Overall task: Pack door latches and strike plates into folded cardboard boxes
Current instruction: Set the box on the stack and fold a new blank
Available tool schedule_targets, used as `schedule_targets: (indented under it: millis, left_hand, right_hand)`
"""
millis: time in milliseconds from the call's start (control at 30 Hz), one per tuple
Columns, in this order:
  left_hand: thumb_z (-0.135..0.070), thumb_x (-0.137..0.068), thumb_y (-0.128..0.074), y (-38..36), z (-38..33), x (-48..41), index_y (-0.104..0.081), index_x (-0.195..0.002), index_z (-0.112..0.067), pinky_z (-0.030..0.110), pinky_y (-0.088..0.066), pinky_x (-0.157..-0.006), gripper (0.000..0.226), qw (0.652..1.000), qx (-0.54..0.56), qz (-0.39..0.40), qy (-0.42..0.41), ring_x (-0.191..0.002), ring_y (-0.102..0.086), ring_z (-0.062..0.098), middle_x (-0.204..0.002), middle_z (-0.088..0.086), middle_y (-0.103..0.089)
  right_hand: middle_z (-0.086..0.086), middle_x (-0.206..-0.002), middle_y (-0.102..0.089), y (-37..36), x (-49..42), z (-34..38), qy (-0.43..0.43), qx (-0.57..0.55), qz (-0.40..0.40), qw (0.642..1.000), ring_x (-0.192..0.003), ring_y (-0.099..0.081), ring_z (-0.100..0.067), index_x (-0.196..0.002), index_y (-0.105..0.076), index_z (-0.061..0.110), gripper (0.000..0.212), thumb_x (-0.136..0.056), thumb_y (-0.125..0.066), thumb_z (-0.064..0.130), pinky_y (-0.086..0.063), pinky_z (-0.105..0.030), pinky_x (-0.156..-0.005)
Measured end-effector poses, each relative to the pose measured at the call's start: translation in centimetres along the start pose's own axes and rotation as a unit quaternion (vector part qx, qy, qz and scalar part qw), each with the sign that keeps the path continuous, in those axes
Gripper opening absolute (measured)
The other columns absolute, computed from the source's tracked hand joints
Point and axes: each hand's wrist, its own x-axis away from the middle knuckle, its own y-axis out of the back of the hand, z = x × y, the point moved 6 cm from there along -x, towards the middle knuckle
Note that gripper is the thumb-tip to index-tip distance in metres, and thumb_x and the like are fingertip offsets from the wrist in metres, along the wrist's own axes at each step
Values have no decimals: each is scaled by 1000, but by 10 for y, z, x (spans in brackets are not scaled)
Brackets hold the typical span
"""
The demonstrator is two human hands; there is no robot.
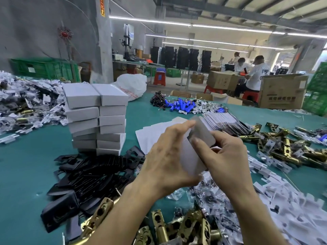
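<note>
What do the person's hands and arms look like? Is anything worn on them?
The left hand and the right hand are bare: no gloves, no rings that I can see. Both forearms are bare too; no sleeve, watch or bracelet shows in the frame.

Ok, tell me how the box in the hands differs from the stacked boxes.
The box in the hands is held above the table by the left hand and right hand, tilted, with a grey flap sticking up. The stacked boxes are closed and lie flat in two columns on the table. Both are pale cardboard.
</note>
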Motion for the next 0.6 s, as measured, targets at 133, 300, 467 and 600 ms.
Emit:
schedule_targets:
  millis: [133,300,467,600]
  left_hand:
    - [-40,-57,-78,-4,-2,2,-20,-146,-48,34,-53,-90,107,1000,28,0,-1,-120,-48,4,-136,-19,-40]
    - [-51,-53,-78,-6,-1,3,-30,-143,-48,26,-52,-87,102,999,43,-26,13,-113,-54,1,-132,-20,-51]
    - [-48,-56,-83,-4,8,3,-55,-128,-34,9,-44,-86,79,992,74,-93,36,-109,-56,-2,-120,-14,-60]
    - [-45,-57,-87,-1,19,5,-60,-113,-35,19,-52,-76,64,981,125,-132,73,-97,-63,3,-108,-15,-64]
  right_hand:
    - [-2,-65,-68,8,-2,-8,8,92,-38,995,-61,-65,-29,-78,-71,12,11,-86,-74,19,-55,-50,-56]
    - [13,-75,-60,21,2,-17,-15,108,-127,986,-73,-64,-18,-96,-56,26,33,-77,-83,25,-53,-39,-65]
    - [13,-79,-70,12,2,-11,54,4,-86,995,-58,-68,-4,-82,-65,25,14,-80,-79,25,-55,-30,-48]
    - [11,-93,-72,0,0,-22,21,-56,18,998,-80,-71,-8,-94,-77,29,17,-78,-78,34,-58,-26,-65]
